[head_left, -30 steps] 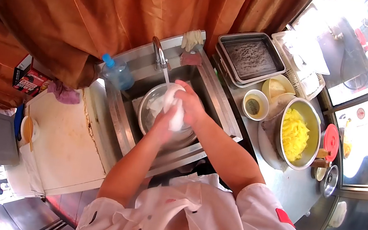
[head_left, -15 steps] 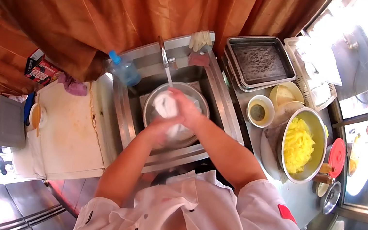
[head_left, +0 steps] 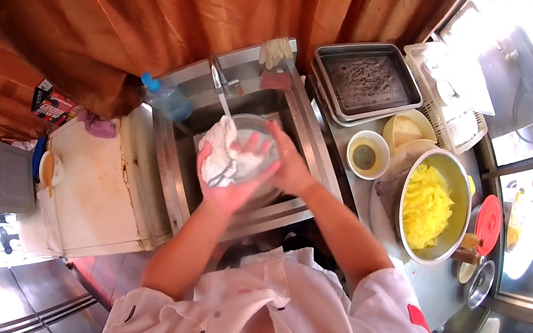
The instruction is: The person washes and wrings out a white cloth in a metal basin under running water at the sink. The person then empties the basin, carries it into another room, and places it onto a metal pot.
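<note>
My left hand (head_left: 231, 192) is turned palm up over the sink (head_left: 269, 104), its thumb and fingers around a bunched white cloth (head_left: 218, 147). Close by on the right, my right hand (head_left: 289, 165) is off the cloth, its fingers apart. Water runs from the faucet (head_left: 218, 76) at the cloth's upper end. Under both hands sits a round metal bowl (head_left: 235, 120) in the sink, largely covered by them.
A blue-capped plastic bottle (head_left: 168, 99) stands at the sink's left corner. Gloves (head_left: 274, 52) hang on the back edge. To the right are stacked metal trays (head_left: 367, 81), a small bowl (head_left: 368, 154) and a large bowl (head_left: 401, 212) of yellow shreds (head_left: 426, 209).
Both hands were together on the cloth. Now they have come apart: the cloth has moved left and lies in my left hand, while my right hand has let go and opened.
</note>
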Motion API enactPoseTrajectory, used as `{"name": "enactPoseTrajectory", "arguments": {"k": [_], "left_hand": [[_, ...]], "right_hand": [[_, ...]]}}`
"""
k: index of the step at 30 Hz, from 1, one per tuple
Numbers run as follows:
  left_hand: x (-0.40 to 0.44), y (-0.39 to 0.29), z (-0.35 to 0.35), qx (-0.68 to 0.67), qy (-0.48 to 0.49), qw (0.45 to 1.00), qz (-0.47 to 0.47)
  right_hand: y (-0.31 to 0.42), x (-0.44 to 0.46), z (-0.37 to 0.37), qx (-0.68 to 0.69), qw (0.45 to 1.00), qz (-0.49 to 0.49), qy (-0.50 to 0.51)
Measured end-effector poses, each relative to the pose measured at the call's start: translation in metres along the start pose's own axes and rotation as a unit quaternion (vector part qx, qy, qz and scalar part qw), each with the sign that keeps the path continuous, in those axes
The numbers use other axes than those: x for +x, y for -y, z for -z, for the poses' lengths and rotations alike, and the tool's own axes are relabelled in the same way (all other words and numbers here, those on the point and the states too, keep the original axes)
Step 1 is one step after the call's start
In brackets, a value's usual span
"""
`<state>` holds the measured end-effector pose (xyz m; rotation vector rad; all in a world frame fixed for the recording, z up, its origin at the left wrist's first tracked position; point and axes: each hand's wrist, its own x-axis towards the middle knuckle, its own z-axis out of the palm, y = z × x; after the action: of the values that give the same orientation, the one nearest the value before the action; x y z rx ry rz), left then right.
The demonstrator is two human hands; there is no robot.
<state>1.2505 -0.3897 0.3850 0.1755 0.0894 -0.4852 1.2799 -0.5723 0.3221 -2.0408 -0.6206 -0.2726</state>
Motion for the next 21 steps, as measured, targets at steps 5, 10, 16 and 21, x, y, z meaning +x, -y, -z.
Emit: {"name": "enactPoseTrajectory", "arguments": {"k": [5,10,16,21], "left_hand": [[0.011,0.058,-0.075,-0.145,0.143,0.977,0.056],[-0.001,0.076,-0.07,-0.348,0.259,0.884,0.175],[-0.021,0.026,-0.048,-0.12,0.136,0.95,0.253],[0.012,-0.028,-0.022,0.325,-0.105,0.891,0.298]], "right_hand": [[0.019,0.024,-0.047,-0.02,0.969,0.025,-0.243],[0.047,0.058,0.026,0.055,0.921,0.203,-0.327],[0.065,0.079,0.102,-0.008,0.926,0.378,-0.028],[0.049,0.089,0.092,-0.155,0.91,0.339,0.181]]}}
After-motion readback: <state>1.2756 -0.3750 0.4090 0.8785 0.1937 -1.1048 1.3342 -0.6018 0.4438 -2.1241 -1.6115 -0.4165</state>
